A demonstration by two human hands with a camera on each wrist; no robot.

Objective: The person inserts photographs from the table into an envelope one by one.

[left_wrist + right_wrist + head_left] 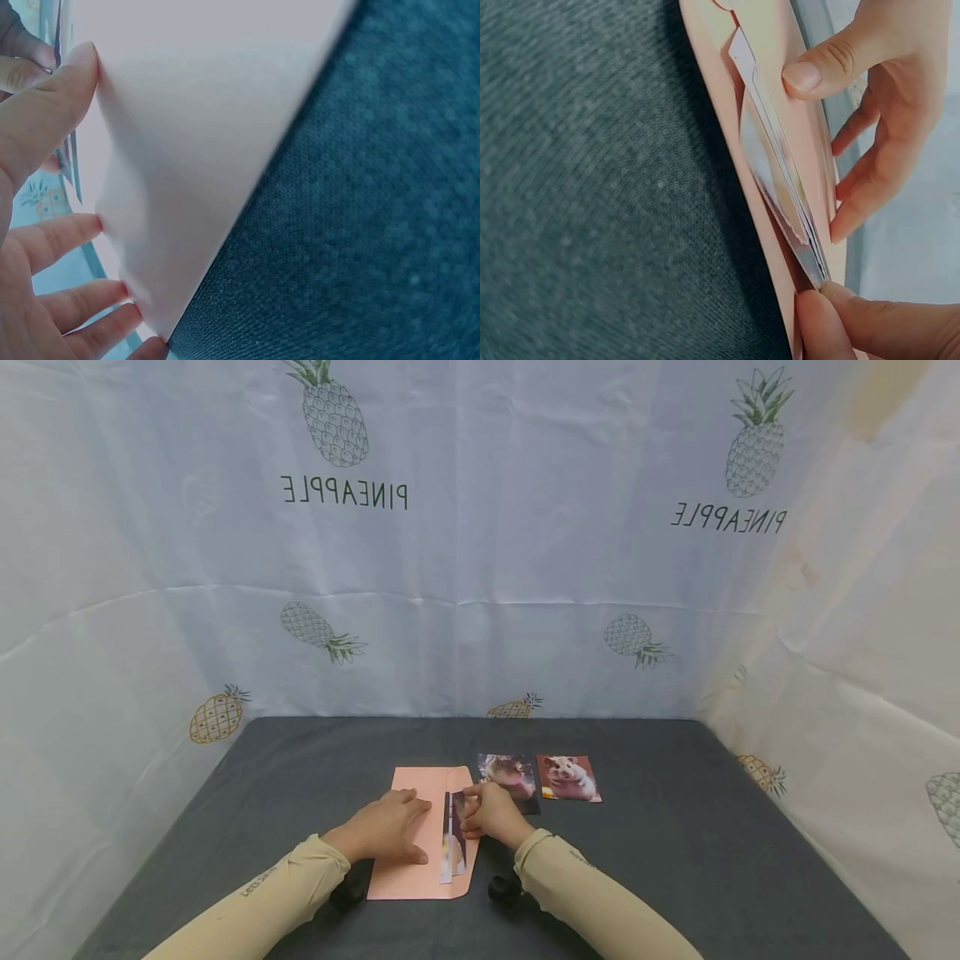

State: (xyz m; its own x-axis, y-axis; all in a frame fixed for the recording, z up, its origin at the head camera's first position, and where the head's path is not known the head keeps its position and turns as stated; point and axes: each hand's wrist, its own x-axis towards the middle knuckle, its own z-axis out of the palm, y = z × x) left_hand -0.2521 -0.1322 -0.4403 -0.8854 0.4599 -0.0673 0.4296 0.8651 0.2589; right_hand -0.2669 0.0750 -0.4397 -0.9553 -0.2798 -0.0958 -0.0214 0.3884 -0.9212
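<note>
A pink envelope lies on the dark cloth, its flap side to the right. My left hand rests on it with fingers spread, the fingertips touching the paper in the left wrist view. Several photo cards stick partly out of the envelope's opening. With thumb and finger my right hand pinches the edge of these cards; the right wrist view shows the stack of photo cards tilted at the opening. How far the cards reach inside is hidden.
Behind my right hand lie a dark photo and a hamster photo. The dark table spreads to both sides, with a white pineapple-print curtain around it.
</note>
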